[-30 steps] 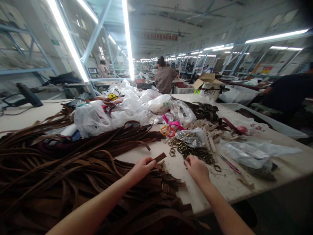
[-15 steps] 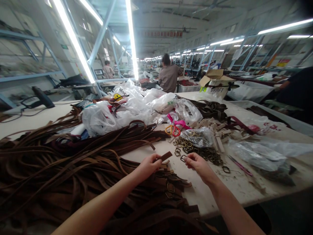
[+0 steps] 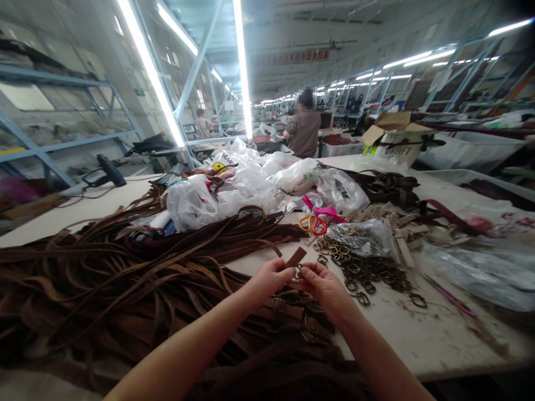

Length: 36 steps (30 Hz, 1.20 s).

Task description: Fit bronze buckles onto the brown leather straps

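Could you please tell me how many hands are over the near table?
2: the left hand, gripping a brown strap, and the right hand, close beside it, holding a metal buckle.

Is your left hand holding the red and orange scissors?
No, the left hand holds a brown strap; the scissors lie near the buckles.

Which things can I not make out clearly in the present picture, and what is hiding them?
In the head view:
- Metal buckle at the right hand: partly covered by the hands; whether it touches the brown strap in the left hand cannot be told.
- White plastic bags: folds hide most contents.
- Strap pile: cut off by the left edge.
- Red banner: too small and blurred to read.
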{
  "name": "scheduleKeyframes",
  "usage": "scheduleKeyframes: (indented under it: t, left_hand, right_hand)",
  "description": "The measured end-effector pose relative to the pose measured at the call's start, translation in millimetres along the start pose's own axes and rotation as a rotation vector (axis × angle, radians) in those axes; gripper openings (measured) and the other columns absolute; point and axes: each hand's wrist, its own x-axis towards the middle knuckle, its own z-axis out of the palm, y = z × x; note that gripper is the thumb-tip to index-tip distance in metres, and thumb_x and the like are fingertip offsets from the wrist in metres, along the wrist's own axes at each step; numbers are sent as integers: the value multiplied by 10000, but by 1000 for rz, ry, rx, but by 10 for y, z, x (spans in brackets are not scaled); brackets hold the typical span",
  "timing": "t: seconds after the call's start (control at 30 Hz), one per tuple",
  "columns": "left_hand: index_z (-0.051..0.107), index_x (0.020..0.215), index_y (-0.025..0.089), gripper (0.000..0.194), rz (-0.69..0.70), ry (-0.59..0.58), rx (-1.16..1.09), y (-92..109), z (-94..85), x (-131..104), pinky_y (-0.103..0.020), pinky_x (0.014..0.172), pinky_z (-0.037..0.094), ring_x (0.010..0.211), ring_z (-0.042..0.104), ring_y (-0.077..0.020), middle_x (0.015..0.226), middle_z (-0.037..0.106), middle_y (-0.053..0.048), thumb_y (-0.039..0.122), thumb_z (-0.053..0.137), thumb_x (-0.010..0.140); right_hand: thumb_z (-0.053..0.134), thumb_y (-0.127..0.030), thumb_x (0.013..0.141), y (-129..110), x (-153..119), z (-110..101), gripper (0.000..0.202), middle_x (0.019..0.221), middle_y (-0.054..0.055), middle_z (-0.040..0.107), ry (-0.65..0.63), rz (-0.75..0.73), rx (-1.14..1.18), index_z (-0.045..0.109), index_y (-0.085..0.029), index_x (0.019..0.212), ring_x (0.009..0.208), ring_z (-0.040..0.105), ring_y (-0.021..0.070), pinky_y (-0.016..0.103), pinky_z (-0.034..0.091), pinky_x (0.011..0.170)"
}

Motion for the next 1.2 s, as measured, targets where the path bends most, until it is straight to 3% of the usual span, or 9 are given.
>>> scheduleKeyframes:
  t: [0.2,0.43,0.67,0.8,0.93,1.03,1.1,1.2]
  left_hand:
    - [525,789,121,360,44,54,42,-64,-122,64,-184,417,230,425,307,-51,497,387,62,471,469,732]
    - [533,800,120,335,26,-191,172,33,-202,-54,-183,448,237,477,309,-55,554,385,55,446,478,746]
    - [487,703,130,386,167,-197,303,85,-226,-126,-193,495,253,552,304,-70,600,351,45,473,361,827]
    - [464,663,132,355,239,-201,303,84,-223,-197,-187,529,274,576,305,-69,609,337,46,441,400,824]
    - [510,860,138,303,320,-53,291,109,-163,-277,-186,582,331,642,396,-85,694,449,26,406,369,849]
    - [497,1069,173,320,346,1,313,82,-117,-280,-200,621,369,682,460,-100,766,526,9,379,411,840]
    - [561,1011,187,264,398,4,351,45,-107,-252,-209,666,383,724,485,-110,802,549,-2,334,476,809]
    - [615,790,149,184,480,99,333,39,-103,-215,-210,694,389,765,485,-119,844,535,-33,311,529,771]
  right_hand:
    - [746,-184,577,-93,7,-57,267,713,-18,626,45,81,243,579,-180,786,580,576,70,165,508,522]
    - [711,-142,627,-130,-38,-116,193,648,-23,600,-26,192,347,581,-147,770,549,575,62,150,522,517]
    - [634,-128,717,-85,-118,-120,156,736,30,641,-183,361,368,581,-108,862,555,578,54,143,519,527]
    - [661,-154,693,1,-151,-98,203,722,30,640,-228,458,430,587,-102,875,554,567,44,125,502,520]
    - [695,-134,642,81,-155,20,193,713,-3,636,-171,339,290,593,-147,806,560,567,50,143,497,535]
    - [721,-221,629,78,-130,107,227,687,-21,614,-178,237,132,596,-164,810,570,555,56,156,478,537]
    - [737,-290,606,61,-97,124,281,672,-24,598,-191,184,12,596,-156,808,569,536,53,157,454,535]
    - [719,-354,614,59,-35,99,281,606,-45,554,-183,101,-169,561,-148,721,547,491,50,166,415,531]
